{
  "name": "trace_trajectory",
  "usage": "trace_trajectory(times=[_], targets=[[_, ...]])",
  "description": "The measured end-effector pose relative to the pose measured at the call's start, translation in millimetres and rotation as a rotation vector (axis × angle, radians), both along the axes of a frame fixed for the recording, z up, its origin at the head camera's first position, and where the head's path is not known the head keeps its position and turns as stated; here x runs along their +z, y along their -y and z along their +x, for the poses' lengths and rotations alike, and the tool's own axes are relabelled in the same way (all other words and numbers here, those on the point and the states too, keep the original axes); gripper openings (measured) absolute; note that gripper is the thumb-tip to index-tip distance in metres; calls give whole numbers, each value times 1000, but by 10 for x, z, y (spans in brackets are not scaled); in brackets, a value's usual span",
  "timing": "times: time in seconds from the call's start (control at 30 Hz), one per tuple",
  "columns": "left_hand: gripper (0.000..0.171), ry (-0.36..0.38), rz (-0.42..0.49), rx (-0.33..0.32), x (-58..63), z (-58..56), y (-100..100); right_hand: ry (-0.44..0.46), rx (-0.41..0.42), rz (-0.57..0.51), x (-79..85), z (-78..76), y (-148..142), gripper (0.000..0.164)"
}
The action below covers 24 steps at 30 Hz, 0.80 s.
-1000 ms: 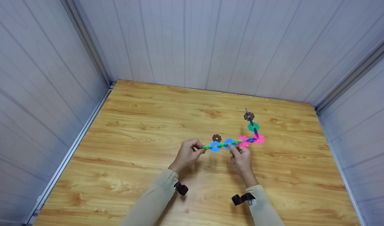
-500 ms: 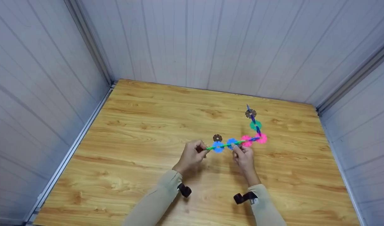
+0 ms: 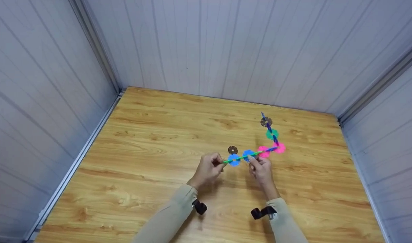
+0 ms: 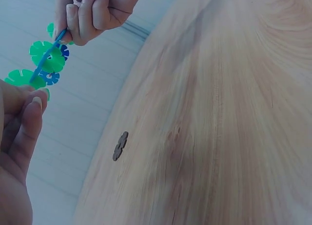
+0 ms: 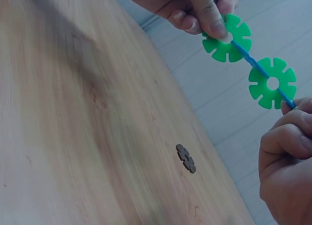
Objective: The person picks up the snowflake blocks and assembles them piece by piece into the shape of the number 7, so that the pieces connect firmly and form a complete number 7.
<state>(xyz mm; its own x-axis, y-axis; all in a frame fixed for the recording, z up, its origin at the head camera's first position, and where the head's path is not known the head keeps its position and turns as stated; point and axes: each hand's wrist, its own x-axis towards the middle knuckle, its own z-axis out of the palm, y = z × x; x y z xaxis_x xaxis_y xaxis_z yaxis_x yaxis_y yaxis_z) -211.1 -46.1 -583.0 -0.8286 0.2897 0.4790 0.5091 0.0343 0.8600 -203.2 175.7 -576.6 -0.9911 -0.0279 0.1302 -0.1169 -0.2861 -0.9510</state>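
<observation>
A chain of slotted snowflake discs runs between and beyond my hands, held above the table. At its left end my left hand (image 3: pixel 208 169) pinches a green disc (image 5: pixel 234 38) between thumb and fingers. Past it come a blue disc (image 3: pixel 234 160), another green disc (image 5: pixel 273 83) and a second blue disc (image 3: pixel 248 155). My right hand (image 3: pixel 261 171) pinches that second blue disc. Further along are pink discs (image 3: pixel 279 147), then the chain bends away through a teal disc (image 3: pixel 272 134) and a brown disc (image 3: pixel 266 122) to a blue end. Fingers partly hide the gripped discs.
A loose brown disc (image 3: pixel 232 150) lies flat on the wood-grain table (image 3: pixel 142 141), just beyond the chain. Pale panelled walls (image 3: pixel 206 47) stand at the back and both sides. Each wrist carries a black camera (image 3: pixel 200 206).
My left hand has shifted slightly right, with its end of the chain. The far end of the chain sways a little. Both hands keep their grips.
</observation>
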Motion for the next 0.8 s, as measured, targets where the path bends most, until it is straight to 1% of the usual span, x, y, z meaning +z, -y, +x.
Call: trace_trajectory(times=[0.07,0.13,0.2,0.23,0.3,0.37,0.43,0.5,0.6,0.7,0.8], targets=[[14,-8,-16,1,2,0,-13,-8,2,4,-9,-3,-29,30],[11,-30,-72,-1,0,-12,-27,-19,-4,10,-15,-5,-68,29],[10,-67,-160,-2,-12,-33,-37,-31,-5,26,-12,-9,-108,29],[12,-80,-209,-1,-20,-48,-39,-36,0,39,-9,-10,-126,28],[24,-92,-318,3,-47,-87,-36,-40,-3,86,-2,-11,-156,29],[39,-71,-410,0,-83,-139,-35,-41,-4,126,6,-9,-184,30],[51,-17,-491,-1,-130,-200,-42,-41,-10,157,10,2,-205,32],[57,33,-563,3,-180,-263,-55,-36,-9,162,5,19,-213,32],[59,61,-672,26,-245,-366,-103,-29,12,163,-5,45,-207,32],[59,22,-831,59,-283,-469,-184,-26,34,157,-16,52,-196,31],[58,-39,-1021,64,-295,-531,-270,-23,43,138,-43,73,-177,31]])
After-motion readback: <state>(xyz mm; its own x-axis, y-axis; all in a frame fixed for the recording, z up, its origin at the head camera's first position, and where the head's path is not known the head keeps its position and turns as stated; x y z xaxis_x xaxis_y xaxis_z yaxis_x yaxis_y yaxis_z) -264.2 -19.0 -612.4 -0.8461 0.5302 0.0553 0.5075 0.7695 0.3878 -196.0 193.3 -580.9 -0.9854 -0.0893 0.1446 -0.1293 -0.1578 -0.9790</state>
